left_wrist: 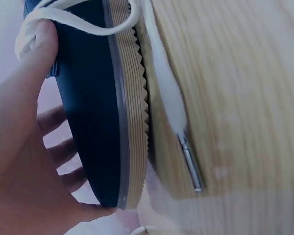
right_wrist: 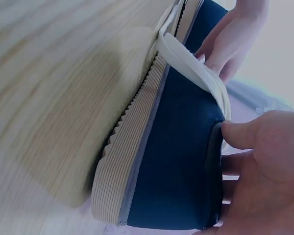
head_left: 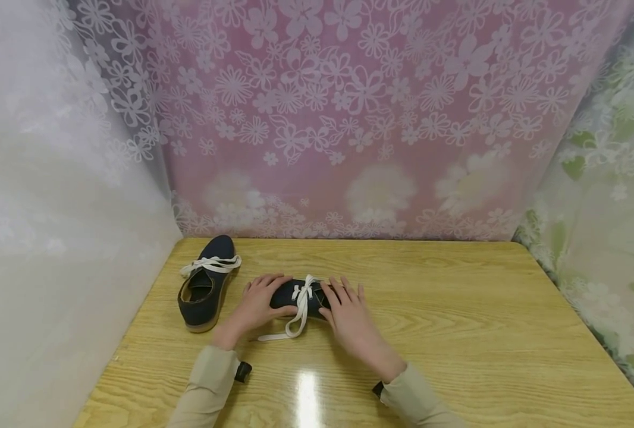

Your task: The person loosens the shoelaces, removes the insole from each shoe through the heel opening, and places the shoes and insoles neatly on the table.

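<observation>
A dark navy shoe (head_left: 282, 295) with white laces rests sideways on the table, toe to the left and heel to the right. My left hand (head_left: 257, 304) holds the toe half, thumb on the near side by the lace and fingers behind. At the heel end, my right hand (head_left: 353, 324) grips the collar, its thumb (right_wrist: 240, 134) on the edge of the opening. A white lace (left_wrist: 169, 95) loops down the near side and ends in a metal tip (left_wrist: 190, 164). The ridged tan sole (right_wrist: 120, 181) faces the wood. My right hand covers most of the opening.
A second navy shoe (head_left: 201, 312) with tied white laces stands at the table's left, toe toward the back. The wooden table (head_left: 456, 333) reaches a pink floral curtain (head_left: 317, 119) behind. Pale sheets (head_left: 71, 208) hang on both sides.
</observation>
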A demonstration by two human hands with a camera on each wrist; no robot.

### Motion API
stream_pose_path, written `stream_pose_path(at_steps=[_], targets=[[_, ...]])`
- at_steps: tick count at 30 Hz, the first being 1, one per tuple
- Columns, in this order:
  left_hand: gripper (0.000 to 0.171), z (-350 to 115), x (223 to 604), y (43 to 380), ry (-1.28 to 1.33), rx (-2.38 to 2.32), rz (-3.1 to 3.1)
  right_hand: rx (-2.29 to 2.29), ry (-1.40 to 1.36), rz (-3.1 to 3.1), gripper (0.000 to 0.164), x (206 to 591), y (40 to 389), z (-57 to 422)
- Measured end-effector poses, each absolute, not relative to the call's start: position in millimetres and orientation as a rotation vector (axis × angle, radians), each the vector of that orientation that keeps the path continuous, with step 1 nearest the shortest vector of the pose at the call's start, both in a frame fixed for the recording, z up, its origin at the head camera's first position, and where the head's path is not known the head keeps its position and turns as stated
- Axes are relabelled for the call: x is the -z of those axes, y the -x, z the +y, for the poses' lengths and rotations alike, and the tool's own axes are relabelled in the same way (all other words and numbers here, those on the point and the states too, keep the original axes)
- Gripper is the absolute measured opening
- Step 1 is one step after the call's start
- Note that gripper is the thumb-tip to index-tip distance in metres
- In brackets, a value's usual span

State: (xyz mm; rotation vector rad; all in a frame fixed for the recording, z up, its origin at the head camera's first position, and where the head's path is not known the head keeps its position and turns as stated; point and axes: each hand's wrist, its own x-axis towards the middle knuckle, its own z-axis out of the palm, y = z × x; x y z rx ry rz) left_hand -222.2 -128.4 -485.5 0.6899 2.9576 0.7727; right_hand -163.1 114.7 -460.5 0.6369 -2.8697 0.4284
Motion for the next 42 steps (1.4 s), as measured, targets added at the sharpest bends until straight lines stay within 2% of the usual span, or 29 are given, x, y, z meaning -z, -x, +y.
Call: stream_pose_path(at_steps=[16,42], targets=[[0.08,-104,482,209,-0.596,-0.842,2.928,-0.394,-0.77,-2.807,0.049,465,167,145],[0.083,-70,484,191,-0.717,-0.767,2.948,-0.45,-0.866,-2.792,0.05,463,160,187]])
